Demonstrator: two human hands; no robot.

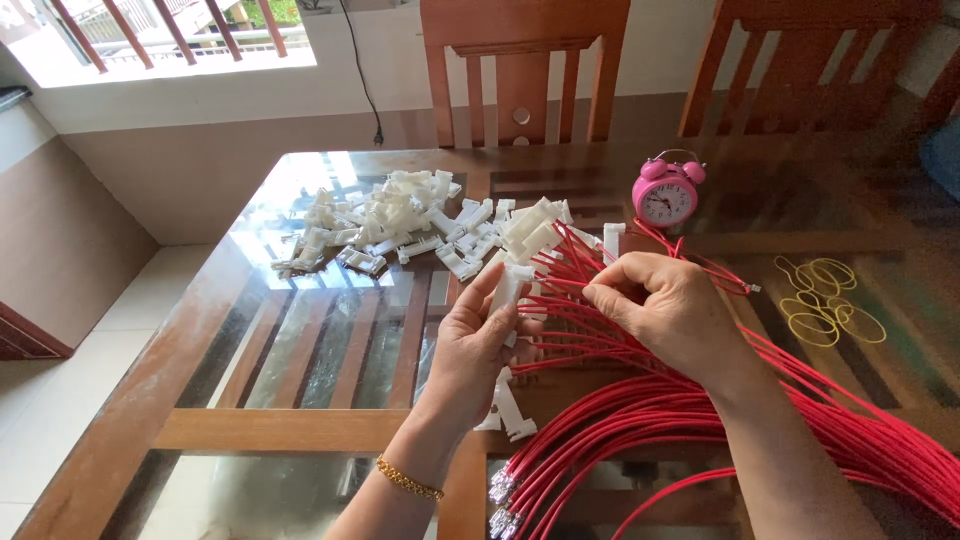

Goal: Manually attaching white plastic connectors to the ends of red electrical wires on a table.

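My left hand (472, 345) holds a white plastic connector housing (509, 285) upright between thumb and fingers. My right hand (668, 310) pinches the end of a thin red wire (560, 283) right beside that housing. A big bundle of red wires (640, 415) lies under both hands and runs off to the lower right, with metal terminals showing at its near ends (502, 490). One more white housing (512, 412) rests on the table below my left hand. A gold bracelet sits on my left wrist.
A heap of white plastic housings (395, 222) lies on the glass-topped wooden table (280, 430). A pink twin-bell alarm clock (666, 195) stands at the back, yellow rubber bands (825, 300) lie at the right, and two wooden chairs (522, 70) stand behind.
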